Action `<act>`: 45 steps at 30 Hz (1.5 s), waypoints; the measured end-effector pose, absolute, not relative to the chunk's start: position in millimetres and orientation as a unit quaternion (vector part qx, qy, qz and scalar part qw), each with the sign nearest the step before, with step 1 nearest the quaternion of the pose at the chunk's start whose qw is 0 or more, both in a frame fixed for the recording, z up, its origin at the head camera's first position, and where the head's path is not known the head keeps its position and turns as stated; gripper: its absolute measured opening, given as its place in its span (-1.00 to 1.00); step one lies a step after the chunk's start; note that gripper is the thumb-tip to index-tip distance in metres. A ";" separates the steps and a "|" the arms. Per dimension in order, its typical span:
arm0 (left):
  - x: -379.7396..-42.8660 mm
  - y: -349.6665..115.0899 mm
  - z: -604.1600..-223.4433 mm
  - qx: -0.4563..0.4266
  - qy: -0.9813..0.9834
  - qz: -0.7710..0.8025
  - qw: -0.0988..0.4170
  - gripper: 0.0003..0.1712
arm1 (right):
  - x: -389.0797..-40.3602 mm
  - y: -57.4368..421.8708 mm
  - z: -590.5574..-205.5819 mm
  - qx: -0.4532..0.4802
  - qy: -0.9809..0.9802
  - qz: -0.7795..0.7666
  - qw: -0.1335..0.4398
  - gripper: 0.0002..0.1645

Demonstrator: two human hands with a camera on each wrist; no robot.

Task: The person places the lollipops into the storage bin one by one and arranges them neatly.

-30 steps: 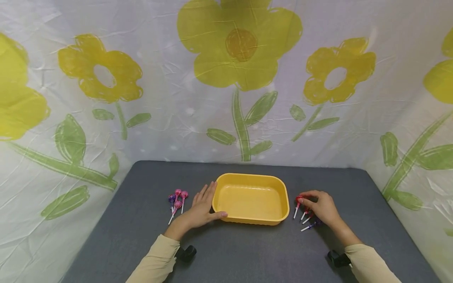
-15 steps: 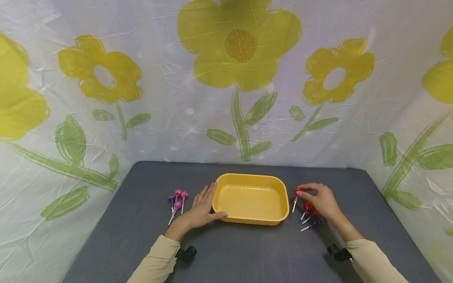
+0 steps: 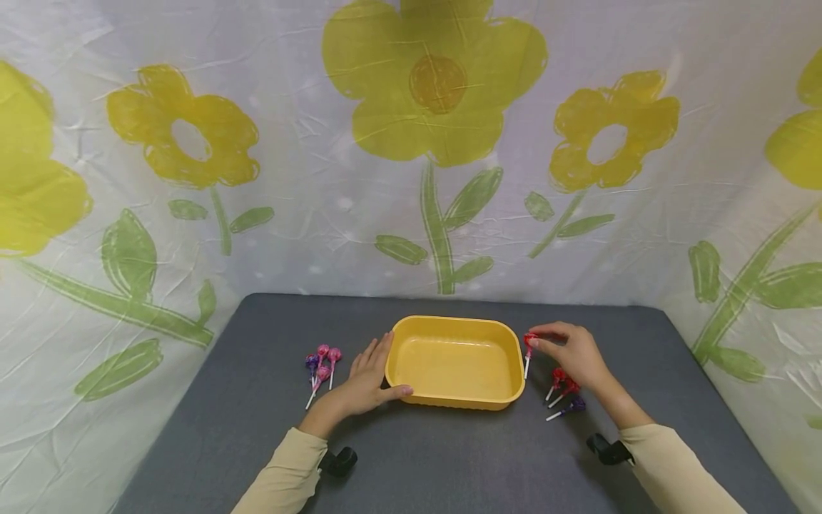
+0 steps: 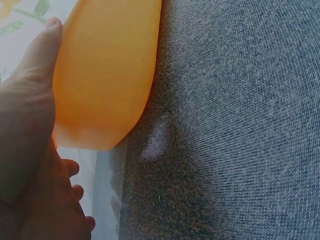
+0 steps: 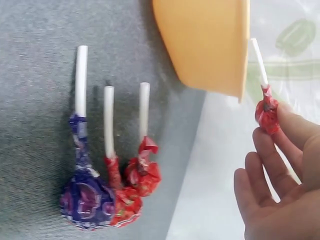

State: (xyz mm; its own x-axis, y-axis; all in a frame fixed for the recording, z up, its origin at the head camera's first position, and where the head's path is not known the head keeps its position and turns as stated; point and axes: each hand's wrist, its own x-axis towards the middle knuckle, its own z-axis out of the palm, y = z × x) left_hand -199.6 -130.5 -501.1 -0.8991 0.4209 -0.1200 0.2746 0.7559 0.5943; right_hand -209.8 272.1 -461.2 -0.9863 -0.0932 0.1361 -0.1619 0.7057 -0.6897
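Observation:
A yellow plastic basin (image 3: pixel 456 396) stands at the middle of the table. My left hand (image 3: pixel 362 385) rests against its left end, fingers straight and thumb at the front rim; the left wrist view shows the palm side along the basin wall. Between thumb and fingertips, my right hand (image 3: pixel 574 357) pinches a red-wrapped lollipop (image 5: pixel 267 112) by its candy head, the white stick pointing away from the fingers. This lollipop hangs just beside the basin's right end. Below it lie two red lollipops (image 5: pixel 145 170) and a purple lollipop (image 5: pixel 87 200) on the table.
Several pink and purple lollipops (image 3: pixel 323 373) lie in a cluster left of my left hand. The table (image 3: pixel 449 457) has a dark grey cloth top. Behind and at both sides hangs a white curtain (image 3: pixel 308 178) printed with yellow flowers.
My right hand has lifted the red lollipop from the group and moved it up and left, toward the basin's right end. The left hand and basin have stayed in place.

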 end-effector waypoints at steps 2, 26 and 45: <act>-199.6 -129.9 -501.3 0.186 0.929 0.295 0.124 0.34 | -210.4 271.4 -459.3 0.064 -0.922 0.378 0.043 -0.64; -200.5 -130.3 -504.2 0.187 0.926 0.304 0.122 0.33 | -225.8 237.0 -452.6 0.098 -0.896 0.432 0.024 -0.68; -201.1 -129.9 -504.5 0.181 0.927 0.305 0.121 0.33 | -238.6 205.5 -455.6 0.111 -0.888 0.444 0.042 -0.73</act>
